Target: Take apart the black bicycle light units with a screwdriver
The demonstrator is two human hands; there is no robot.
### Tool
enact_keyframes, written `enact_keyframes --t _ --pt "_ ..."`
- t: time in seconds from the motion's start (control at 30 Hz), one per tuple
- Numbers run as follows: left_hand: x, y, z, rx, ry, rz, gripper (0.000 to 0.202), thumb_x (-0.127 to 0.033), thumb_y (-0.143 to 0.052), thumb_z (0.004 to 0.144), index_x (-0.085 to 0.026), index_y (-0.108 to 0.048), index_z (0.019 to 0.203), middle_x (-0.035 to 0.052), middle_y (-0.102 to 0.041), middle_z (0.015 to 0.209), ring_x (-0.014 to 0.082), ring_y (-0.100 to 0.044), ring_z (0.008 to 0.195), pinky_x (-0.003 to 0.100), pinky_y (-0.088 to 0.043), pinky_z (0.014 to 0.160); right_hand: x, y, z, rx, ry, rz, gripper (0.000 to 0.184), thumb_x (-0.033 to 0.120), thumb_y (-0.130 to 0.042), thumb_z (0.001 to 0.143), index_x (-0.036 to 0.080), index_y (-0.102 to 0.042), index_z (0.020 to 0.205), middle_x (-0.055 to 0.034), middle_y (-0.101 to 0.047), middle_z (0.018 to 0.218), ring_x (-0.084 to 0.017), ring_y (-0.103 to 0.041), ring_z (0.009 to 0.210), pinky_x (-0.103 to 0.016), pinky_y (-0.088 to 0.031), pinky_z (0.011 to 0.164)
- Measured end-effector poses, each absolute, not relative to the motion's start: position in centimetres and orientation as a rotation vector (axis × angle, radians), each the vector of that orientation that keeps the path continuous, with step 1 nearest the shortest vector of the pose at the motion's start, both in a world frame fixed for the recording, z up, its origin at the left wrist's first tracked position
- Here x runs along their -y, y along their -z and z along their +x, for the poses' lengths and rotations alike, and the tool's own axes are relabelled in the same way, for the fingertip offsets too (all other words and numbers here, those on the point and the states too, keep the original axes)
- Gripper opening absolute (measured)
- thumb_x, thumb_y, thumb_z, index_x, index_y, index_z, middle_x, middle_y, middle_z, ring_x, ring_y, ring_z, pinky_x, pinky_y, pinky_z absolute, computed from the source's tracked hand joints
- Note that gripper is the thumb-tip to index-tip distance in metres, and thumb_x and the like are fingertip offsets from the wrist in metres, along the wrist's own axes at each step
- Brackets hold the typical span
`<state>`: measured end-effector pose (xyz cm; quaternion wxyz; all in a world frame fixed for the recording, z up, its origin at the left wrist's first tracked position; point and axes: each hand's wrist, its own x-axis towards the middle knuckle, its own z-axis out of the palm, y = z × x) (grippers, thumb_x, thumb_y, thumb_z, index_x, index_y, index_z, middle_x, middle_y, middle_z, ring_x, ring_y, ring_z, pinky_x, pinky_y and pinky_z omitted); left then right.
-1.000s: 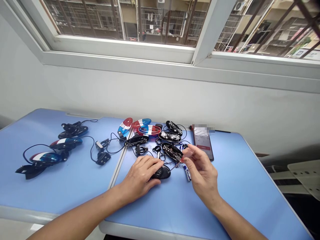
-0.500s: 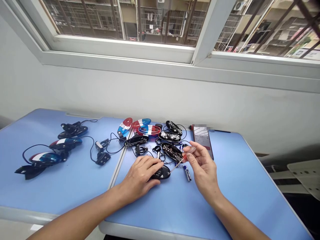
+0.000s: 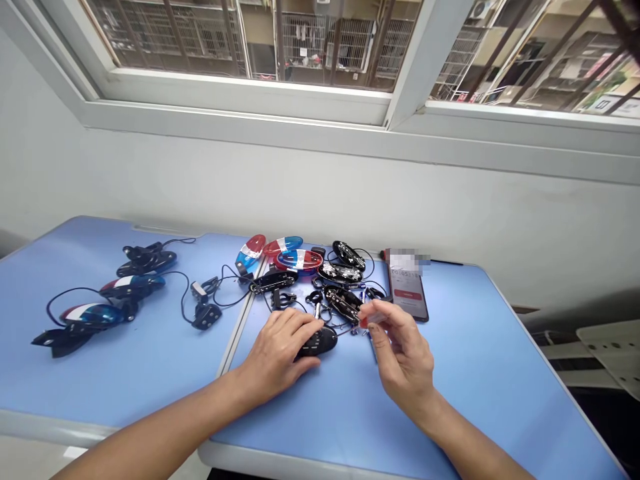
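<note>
My left hand point(image 3: 280, 350) lies curled over a black oval housing point(image 3: 319, 341) on the blue table point(image 3: 150, 373), pinning it down. My right hand point(image 3: 400, 350) pinches a small screwdriver point(image 3: 367, 319) with a clear, red-tipped handle; its thin shaft slants down toward the black housing. Just beyond the fingers lies another black oval part with white dots point(image 3: 343, 301). A small battery is hidden behind my right hand.
Red-and-blue oval light covers point(image 3: 280, 253) and black wired parts point(image 3: 345, 263) are heaped behind my hands. A phone point(image 3: 407, 288) lies to the right. More assembled lights with cables point(image 3: 107, 297) sit at the left. A wall and window stand behind the table.
My right hand has turned the screwdriver and drawn slightly toward me, now covering the battery. The black housing under my left hand has shifted a little.
</note>
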<state>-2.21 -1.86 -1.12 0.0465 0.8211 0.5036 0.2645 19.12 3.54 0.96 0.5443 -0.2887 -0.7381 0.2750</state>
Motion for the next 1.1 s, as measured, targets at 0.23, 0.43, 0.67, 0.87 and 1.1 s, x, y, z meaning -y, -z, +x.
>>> enact_keyframes --t 0.23,0.43,0.67,0.87,1.1 --pt "1.84 1.45 -2.3 -1.535 -0.841 2.476 0.051 -0.028 -0.074 0.083 -0.02 -0.053 0.129 0.0107 -0.067 0.114 0.0286 -0.061 0.101 0.042 -0.048 0.082 -3.8 -1.58 19.37 1.871 -0.598 -0.589 0.044 0.003 -0.045 0.094 0.027 -0.051 0.131 -0.0061 -0.065 0.098 -0.017 -0.064 0.083 -0.034 -0.058 0.069" --pt "1.8 1.44 -2.31 -1.521 -0.817 2.492 0.053 -0.026 -0.074 0.084 -0.02 -0.05 0.13 0.0112 -0.067 0.116 0.0293 -0.061 0.101 0.043 -0.046 0.083 -3.77 -1.57 19.41 1.8 -0.695 -0.652 0.041 0.005 -0.045 0.095 0.028 -0.053 0.128 -0.0046 -0.063 0.098 -0.015 -0.061 0.078 -0.032 -0.056 0.067" --pt "1.79 1.32 -2.25 -1.512 -0.792 2.497 0.057 -0.023 -0.077 0.081 -0.018 -0.048 0.13 0.0119 -0.067 0.118 0.0295 -0.06 0.103 0.043 -0.046 0.082 -3.46 -1.19 19.32 1.77 -0.737 -0.647 0.04 0.007 -0.043 0.096 0.029 -0.051 0.13 -0.0054 -0.063 0.101 -0.016 -0.061 0.08 -0.033 -0.056 0.066" --pt "1.8 1.45 -2.29 -1.513 -0.79 2.505 0.058 -0.021 -0.077 0.08 -0.018 -0.047 0.13 0.0116 -0.066 0.118 0.0297 -0.06 0.102 0.044 -0.046 0.084 -3.34 -1.0 19.3 1.786 -0.744 -0.625 0.043 0.005 -0.042 0.097 0.028 -0.049 0.132 -0.0058 -0.062 0.101 -0.015 -0.059 0.08 -0.033 -0.055 0.067" --pt "1.75 1.39 -2.28 -1.502 -0.79 2.509 0.06 -0.023 -0.078 0.081 -0.018 -0.046 0.13 0.0114 -0.066 0.118 0.0294 -0.059 0.102 0.044 -0.045 0.084 -3.62 -0.91 19.22 1.843 -0.684 -0.57 0.047 0.0 -0.042 0.094 0.025 -0.048 0.133 -0.0058 -0.061 0.101 -0.014 -0.059 0.083 -0.032 -0.054 0.069"
